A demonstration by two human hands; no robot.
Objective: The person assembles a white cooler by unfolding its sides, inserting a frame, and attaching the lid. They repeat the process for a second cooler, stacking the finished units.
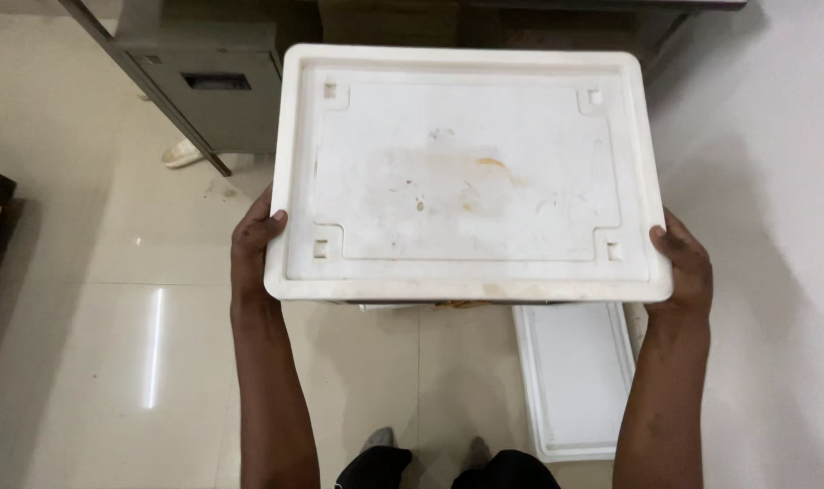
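White foam box (466,172) held mid-air over the tiled floor (95,362), left hand (253,249) and right hand (684,267) clamped on opposite sides; keep it level, grip even.

A white foam box (467,172), rectangular with a stained, recessed lid, fills the centre. A flat white foam lid (577,380) lies at 5 o'clock.

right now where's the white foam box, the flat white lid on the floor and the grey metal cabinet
white foam box (466,172), head view, middle of its stained top panel
flat white lid (575,380), head view, centre of its flat face on the floor
grey metal cabinet (208,113), head view, front panel below the dark slot
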